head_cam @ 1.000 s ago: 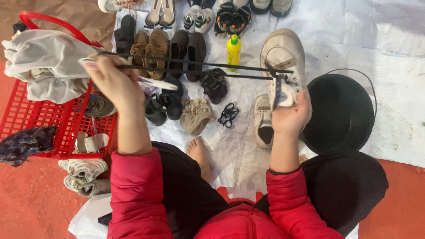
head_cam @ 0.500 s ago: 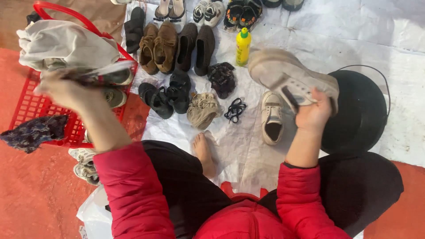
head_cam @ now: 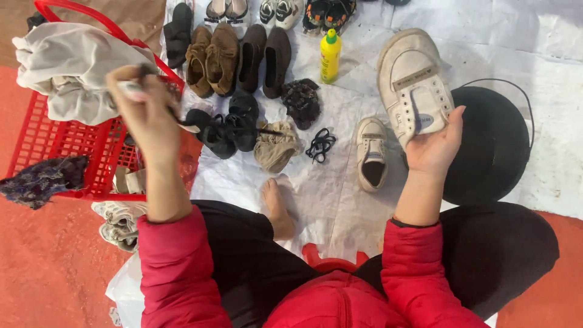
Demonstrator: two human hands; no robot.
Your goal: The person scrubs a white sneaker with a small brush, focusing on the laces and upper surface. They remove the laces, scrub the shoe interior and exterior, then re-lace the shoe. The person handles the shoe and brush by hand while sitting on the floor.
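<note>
White ground sheet (head_cam: 340, 200) strewn with shoes | right hand (head_cam: 434, 146) cups white sneaker (head_cam: 413, 85), fingers curled under its heel, beside black bucket (head_cam: 492, 146) | left hand (head_cam: 146, 112) pinches dark laces (head_cam: 231, 129) over red basket (head_cam: 67, 146)

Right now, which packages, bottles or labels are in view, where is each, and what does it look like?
Bottle: upright on the white sheet, between the dark shoes and the white shoe; yellow, green cap.
Tongue label: on the white shoe in the right hand; small grey-blue oval.
Strap tag: across that shoe; small rectangle.
</note>
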